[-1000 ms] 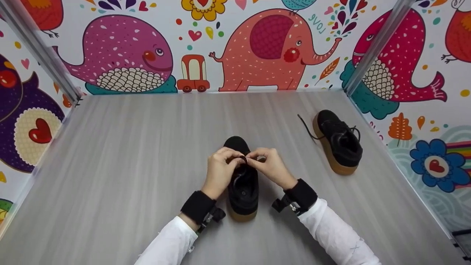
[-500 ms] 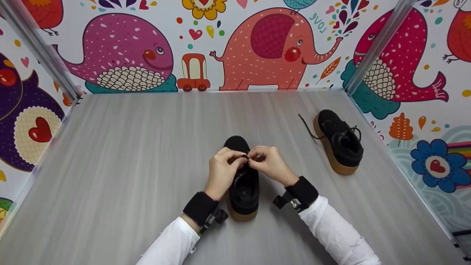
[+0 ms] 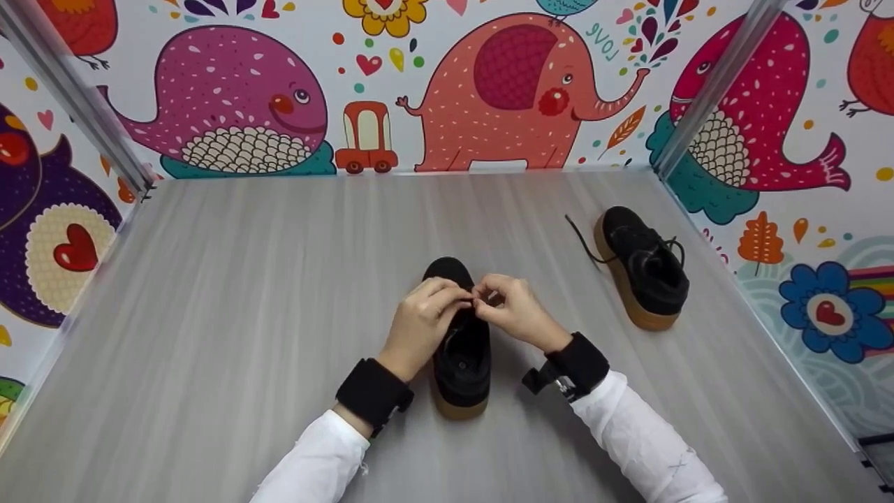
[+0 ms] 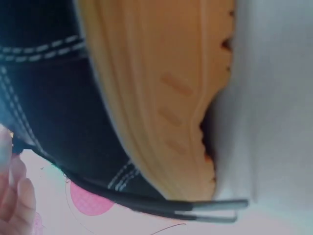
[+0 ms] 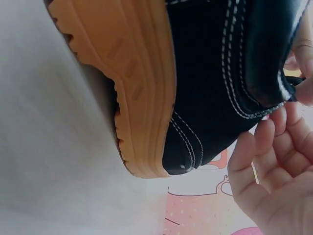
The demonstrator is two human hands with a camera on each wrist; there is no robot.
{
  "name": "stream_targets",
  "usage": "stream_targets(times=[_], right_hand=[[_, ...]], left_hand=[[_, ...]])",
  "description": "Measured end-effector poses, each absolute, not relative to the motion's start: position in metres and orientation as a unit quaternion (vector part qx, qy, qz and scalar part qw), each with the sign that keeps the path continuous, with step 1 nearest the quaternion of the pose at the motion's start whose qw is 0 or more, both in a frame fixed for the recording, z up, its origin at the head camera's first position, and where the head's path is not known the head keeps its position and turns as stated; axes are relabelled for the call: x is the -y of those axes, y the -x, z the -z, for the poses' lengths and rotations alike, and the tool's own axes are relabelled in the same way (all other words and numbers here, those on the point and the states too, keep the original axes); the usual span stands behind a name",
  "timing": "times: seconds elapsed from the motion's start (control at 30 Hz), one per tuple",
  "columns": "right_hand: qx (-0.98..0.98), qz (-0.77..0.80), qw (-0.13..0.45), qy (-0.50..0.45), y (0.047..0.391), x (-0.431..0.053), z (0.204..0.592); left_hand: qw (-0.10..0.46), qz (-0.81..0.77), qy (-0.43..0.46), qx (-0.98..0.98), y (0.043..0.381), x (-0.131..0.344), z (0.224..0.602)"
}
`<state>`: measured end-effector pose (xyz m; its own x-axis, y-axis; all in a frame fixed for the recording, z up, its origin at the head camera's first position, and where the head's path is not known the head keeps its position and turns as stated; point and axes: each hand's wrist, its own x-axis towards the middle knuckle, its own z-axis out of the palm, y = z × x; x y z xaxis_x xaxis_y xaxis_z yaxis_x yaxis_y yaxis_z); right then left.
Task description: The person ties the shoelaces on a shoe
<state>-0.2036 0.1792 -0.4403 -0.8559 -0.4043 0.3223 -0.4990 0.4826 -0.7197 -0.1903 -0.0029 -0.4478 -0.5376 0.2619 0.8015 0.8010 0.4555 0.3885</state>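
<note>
Surface: flat pale grey board point(image 3: 265, 293) streaked front to back, bordered by walls.
Walls: three, white and printed with bright cartoons; the back one point(image 3: 391, 87) carries a purple whale and a coral elephant, the left one point(image 3: 70, 265) a dark purple figure, the right one point(image 3: 838, 202) a blue flower.
Posts: two grey metal posts, one at the back left corner point(image 3: 77, 98), one at the back right point(image 3: 726, 84).
Shoes: two, black with white stitching and thick tan soles; the near shoe point(image 3: 461, 381) sits upright on the board between the arms, toe away from the person; the far shoe point(image 3: 642, 272) stands upright well apart at the right, a black lace point(image 3: 585, 241) trailing off its left side.
Hands: two, over the near shoe's front, fingertips meeting.
Left hand point(image 3: 419, 318): thumb and fingertips pinched on the near shoe's thin black shoelace point(image 4: 146, 201), mostly hidden there.
Right hand point(image 3: 520, 314): likewise curled, pinching the same shoelace.
Wristbands: two, black, left point(image 3: 374, 395) and right point(image 3: 578, 363).
Sleeves: two, white, left point(image 3: 307, 461) and right point(image 3: 649, 440).
</note>
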Motion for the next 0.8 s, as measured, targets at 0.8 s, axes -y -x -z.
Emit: stream_targets(times=[0.8], right_hand=[[0.861, -0.354, 0.088, -0.354, 0.21, -0.196, 0.437]], left_hand=[[0.31, 0.301, 0.354, 0.829, 0.188, 0.023, 0.445]])
